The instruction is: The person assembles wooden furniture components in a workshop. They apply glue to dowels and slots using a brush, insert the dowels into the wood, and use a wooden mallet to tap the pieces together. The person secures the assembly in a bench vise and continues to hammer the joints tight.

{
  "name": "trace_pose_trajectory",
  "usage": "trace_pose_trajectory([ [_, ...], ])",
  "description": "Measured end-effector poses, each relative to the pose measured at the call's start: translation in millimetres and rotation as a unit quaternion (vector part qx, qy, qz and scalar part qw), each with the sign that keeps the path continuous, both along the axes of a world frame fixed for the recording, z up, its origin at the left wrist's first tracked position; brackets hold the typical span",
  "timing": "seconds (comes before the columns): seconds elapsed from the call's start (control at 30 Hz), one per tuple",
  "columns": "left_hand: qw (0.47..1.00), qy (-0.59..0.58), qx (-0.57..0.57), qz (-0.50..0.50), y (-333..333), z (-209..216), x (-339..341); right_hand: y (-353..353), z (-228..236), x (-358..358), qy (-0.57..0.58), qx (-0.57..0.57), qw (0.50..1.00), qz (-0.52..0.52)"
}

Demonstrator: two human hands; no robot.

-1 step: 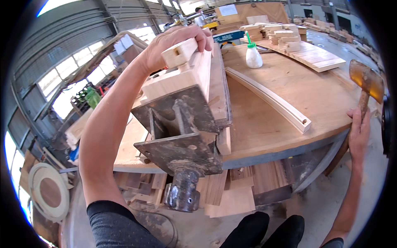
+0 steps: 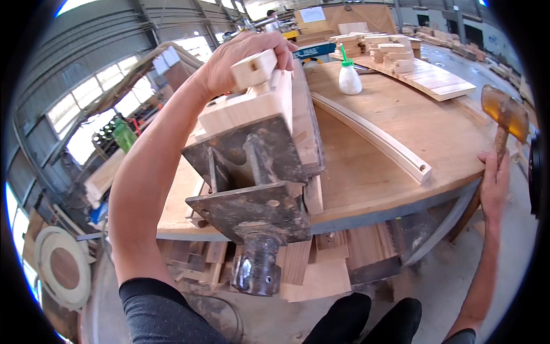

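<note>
My left hand (image 2: 243, 54) is wrapped over a pale wooden piece (image 2: 254, 70) with a slot cut in its end. That piece rests on a pale wooden block (image 2: 243, 112), seated behind the dark metal jaw of a vise (image 2: 243, 152). Out at the right edge of the bench, my right hand (image 2: 494, 182) grips the wooden handle of a mallet (image 2: 504, 113). Its amber head is up, apart from the wood. The fingertips of my left hand are partly hidden behind the piece.
On the plywood-topped bench (image 2: 366, 195) lies a long grooved wooden strip (image 2: 372, 136). Behind it stand a white squeeze bottle (image 2: 350, 80) with a green spout and a board (image 2: 438, 83) bearing stacked wood blocks. Wood offcuts (image 2: 321, 281) lie under the bench.
The whole view has shifted very slightly. Both hands keep their holds, and the wooden pieces stay in place.
</note>
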State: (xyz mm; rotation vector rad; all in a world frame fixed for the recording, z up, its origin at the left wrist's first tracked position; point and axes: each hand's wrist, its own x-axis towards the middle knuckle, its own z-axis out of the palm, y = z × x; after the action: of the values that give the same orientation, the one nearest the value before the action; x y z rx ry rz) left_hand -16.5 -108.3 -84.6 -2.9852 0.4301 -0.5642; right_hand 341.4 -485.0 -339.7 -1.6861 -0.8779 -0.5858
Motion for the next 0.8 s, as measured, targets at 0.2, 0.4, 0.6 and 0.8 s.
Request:
trace_pose_trajectory([
  [0.2, 0.988, -0.116, -0.1, -0.035, 12.8, -27.8, 5.2, -4.9, 27.4, -24.1, 0.004, -0.103, 0.994, -0.034],
  [0.4, 0.953, -0.143, -0.265, -0.018, 7.2, -40.1, 11.6, -14.2, 63.8, -59.0, 0.056, -0.155, 0.986, 0.022],
  [0.6, 0.923, -0.168, -0.345, -0.032, -0.2, -49.6, 8.4, -3.2, 155.8, -144.8, 0.037, -0.128, 0.982, 0.135],
  [0.8, 0.921, 0.018, -0.375, -0.101, 21.1, -36.8, -10.8, 41.5, 218.1, -205.1, -0.109, -0.176, 0.965, 0.158],
])
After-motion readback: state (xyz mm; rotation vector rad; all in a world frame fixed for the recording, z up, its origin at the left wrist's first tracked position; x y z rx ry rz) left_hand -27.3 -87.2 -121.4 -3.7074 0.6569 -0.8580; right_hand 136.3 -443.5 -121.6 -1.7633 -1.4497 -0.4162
